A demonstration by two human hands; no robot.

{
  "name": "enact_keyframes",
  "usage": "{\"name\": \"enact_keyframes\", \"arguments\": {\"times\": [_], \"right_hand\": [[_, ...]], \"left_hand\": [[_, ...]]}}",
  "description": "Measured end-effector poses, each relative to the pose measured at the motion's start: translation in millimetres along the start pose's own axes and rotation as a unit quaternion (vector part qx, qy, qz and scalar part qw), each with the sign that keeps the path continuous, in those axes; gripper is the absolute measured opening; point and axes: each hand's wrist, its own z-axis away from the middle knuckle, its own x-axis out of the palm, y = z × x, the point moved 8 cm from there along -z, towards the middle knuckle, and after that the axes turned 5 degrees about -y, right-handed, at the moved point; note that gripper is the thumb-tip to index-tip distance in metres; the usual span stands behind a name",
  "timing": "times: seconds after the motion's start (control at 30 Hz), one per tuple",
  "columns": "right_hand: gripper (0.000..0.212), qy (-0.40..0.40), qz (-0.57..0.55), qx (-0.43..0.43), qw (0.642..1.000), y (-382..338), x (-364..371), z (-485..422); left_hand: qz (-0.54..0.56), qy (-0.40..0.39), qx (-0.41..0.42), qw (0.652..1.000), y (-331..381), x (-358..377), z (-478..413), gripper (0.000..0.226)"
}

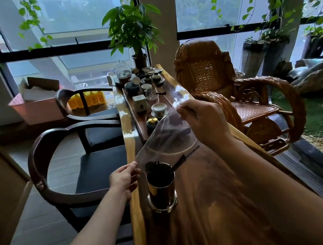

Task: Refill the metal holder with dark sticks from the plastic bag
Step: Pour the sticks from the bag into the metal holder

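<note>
Dark sticks (156,165): a bunch stands upright in the metal holder (161,188), tips above the rim. A few more (185,157) lean out of the holder's right side, slanting up-right under the bag. Thin and stiff-looking, probably brittle; handle as a bundle, don't bend or jam them.

Plastic bag (164,136): clear, floppy, nearly weightless, slick. Tilted over the holder, low corner just above the rim, high corner up-right. Dark mass seen through it may be leftover sticks or the counter behind; can't tell.

Holder: polished cylinder with a flared base, upright on the wooden counter (212,209) near its left edge. Likely heavy enough to stay put, but tall and narrow, so a sideways knock could tip it.

Left hand (124,178): grip closed, pinching the bag's low corner, just left of the holder rim.
Right hand (203,122): grip closed, pinching the bag's high corner, well above and right of the holder.

Best hold on the bag: its corners, as now, so the mouth stays aimed at the holder.

Tea set (146,86) sits farther along the counter, well apart.
</note>
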Motion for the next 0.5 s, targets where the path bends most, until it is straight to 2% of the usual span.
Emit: {"name": "enact_keyframes", "arguments": {"times": [0.5], "right_hand": [[0.016, -0.042, 0.011, -0.078, 0.996, -35, 14, -20]], "left_hand": [[0.047, 0.013, -0.017, 0.999, -9, -9, 0, 0.010]]}}
